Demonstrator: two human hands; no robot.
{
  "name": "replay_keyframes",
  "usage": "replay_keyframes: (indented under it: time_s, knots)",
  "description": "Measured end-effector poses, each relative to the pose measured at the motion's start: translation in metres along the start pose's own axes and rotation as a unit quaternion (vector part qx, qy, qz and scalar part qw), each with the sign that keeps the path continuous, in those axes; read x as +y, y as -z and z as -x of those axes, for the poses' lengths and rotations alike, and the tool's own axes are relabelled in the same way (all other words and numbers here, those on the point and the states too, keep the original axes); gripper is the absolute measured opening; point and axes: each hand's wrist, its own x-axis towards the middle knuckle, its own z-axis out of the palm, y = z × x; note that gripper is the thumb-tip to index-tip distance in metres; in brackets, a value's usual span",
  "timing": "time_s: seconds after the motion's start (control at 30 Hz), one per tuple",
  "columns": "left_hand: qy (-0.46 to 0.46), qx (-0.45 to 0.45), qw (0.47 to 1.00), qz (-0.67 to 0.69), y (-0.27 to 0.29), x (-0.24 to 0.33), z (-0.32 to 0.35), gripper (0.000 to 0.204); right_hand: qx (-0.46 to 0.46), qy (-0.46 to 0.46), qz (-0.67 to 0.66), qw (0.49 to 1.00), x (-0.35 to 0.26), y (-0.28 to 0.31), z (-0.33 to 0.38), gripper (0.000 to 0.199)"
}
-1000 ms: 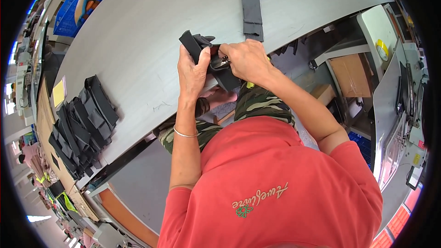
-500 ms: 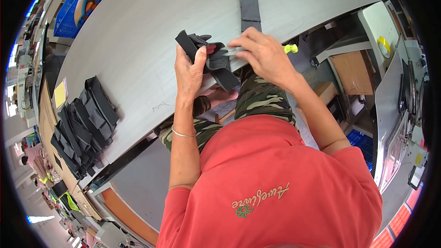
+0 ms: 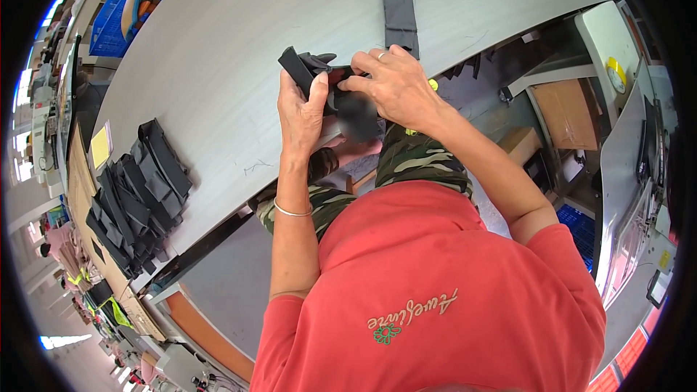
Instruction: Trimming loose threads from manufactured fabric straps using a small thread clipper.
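A: Hands?
B: Left hand [image 3: 303, 112] grips the dark fabric piece [image 3: 341, 91], thumb pressed on it; right hand [image 3: 396, 87] pinches its top edge. Piece is held above the grey table [image 3: 218, 51] edge.
A: Tip?
B: Probably keep the left thumb firm and work the edge in small pinches.
A: Change?
B: Right hand has closed in from half a second ago. Stack of dark pieces [image 3: 134, 196] unchanged.
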Motion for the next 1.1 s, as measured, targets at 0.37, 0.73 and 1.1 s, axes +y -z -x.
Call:
replay_keyframes:
  time_s: [0.37, 0.73, 1.1]
  knots:
    - [-0.006, -0.002, 1.0, -0.026, 0.0, 0.002, 0.001, 0.029, -0.011, -0.077, 0.007, 0.997, 0.0, 0.003, 0.007, 0.017]
    - [0.009, -0.012, 0.998, 0.06, -0.003, 0.005, 0.001, 0.028, 0.043, -0.292, -0.233, 0.926, -0.004, 0.025, 0.026, 0.022]
    - [-0.011, -0.012, 0.999, 0.047, -0.002, 0.0, 0.003, 0.026, -0.122, -0.092, -0.005, 0.988, 0.005, 0.044, 0.008, 0.027]
